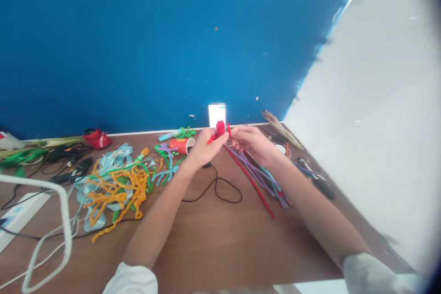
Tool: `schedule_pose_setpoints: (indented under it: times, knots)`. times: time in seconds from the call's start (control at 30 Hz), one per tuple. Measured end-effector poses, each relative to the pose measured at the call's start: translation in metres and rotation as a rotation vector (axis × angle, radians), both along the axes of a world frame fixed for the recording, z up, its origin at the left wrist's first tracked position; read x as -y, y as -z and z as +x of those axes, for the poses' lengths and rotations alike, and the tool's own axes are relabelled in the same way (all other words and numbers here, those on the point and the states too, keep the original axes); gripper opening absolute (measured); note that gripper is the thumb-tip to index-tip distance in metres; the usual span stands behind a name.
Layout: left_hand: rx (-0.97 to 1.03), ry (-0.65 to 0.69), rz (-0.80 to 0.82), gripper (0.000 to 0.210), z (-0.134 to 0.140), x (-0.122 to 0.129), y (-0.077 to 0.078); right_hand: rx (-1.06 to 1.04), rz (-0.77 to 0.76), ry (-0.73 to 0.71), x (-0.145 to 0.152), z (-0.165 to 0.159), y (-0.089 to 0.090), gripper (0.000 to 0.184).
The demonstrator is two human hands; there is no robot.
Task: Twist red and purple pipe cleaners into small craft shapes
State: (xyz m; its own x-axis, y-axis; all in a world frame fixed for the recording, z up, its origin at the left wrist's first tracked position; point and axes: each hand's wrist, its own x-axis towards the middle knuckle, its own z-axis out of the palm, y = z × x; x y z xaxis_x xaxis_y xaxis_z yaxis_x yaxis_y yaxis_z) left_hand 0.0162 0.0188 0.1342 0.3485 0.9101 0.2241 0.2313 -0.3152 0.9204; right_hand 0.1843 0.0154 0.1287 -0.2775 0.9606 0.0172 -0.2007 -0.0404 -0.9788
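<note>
Both hands are raised close together over the far part of the brown table. Between the thumb and fingers of my left hand (pixel 208 144) is a red fuzzy flower (pixel 220 127), made of coiled pipe cleaner. My right hand (pixel 252 140) pinches a short upright piece of red pipe cleaner (pixel 228 127) just beside the flower. Whether that piece joins the flower is hidden by the fingers. Below my right hand lies a bundle of purple pipe cleaners (pixel 257 170), with a long red pipe cleaner (pixel 251 183) along its left side.
A lit phone (pixel 217 114) leans on the blue wall. Left lie a tipped red paper cup (pixel 179 145), tangled orange pipe cleaners (pixel 134 188), pale blue ribbon (pixel 115 158) and a white power strip (pixel 22 213). A black cable (pixel 215 188) loops mid-table. Scissors (pixel 315 174) lie right.
</note>
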Motion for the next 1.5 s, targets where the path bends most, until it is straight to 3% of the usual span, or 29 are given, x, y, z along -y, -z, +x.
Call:
schedule_pose_setpoints:
  times: [0.23,0.4,0.5,0.57,0.7,0.83,0.97,1.03,1.1,1.27,1.33,1.4,1.5]
  knots:
    - [0.122,0.045,-0.118,0.031,-0.001,-0.004,0.003,-0.03,0.13,0.004,0.0,-0.001,0.001,0.009]
    - [0.321,0.137,-0.32,0.031,-0.002,-0.003,-0.001,0.097,0.373,0.081,0.005,-0.001,-0.002,0.008]
    - [0.367,0.155,-0.355,0.032,-0.002,-0.001,-0.004,0.175,0.481,0.069,0.009,-0.002,-0.007,0.013]
    - [0.36,0.141,-0.318,0.032,-0.002,0.001,-0.005,0.144,0.453,0.061,0.011,-0.002,-0.008,0.013]
    - [0.225,0.07,-0.161,0.03,0.0,0.004,-0.007,-0.018,0.244,0.039,0.008,-0.001,-0.007,0.018]
    - [0.036,0.026,0.009,0.031,0.0,0.007,-0.01,0.001,0.004,-0.132,0.003,0.005,-0.007,0.021]
    - [-0.052,0.013,0.091,0.035,-0.002,0.009,-0.012,0.051,-0.054,-0.234,0.002,0.009,-0.007,0.029]
    - [-0.048,0.003,0.082,0.035,-0.002,0.01,-0.011,0.106,0.025,-0.232,0.002,0.011,-0.007,0.03]
    - [0.007,-0.003,0.013,0.032,-0.001,0.008,-0.007,0.232,0.205,-0.198,0.002,0.012,-0.006,0.03]
    - [0.134,-0.013,-0.184,0.027,0.005,-0.002,0.005,0.945,0.973,0.145,0.001,0.012,0.001,0.025]
    - [0.164,-0.04,-0.222,0.029,0.006,-0.006,0.009,1.161,1.163,0.224,0.001,0.011,0.005,0.026]
    - [0.204,-0.063,-0.234,0.03,0.006,-0.008,0.01,1.241,1.205,0.287,0.0,0.008,0.008,0.027]
    - [0.234,-0.061,-0.19,0.029,0.005,-0.007,0.01,1.152,1.036,0.419,0.0,0.005,0.008,0.031]
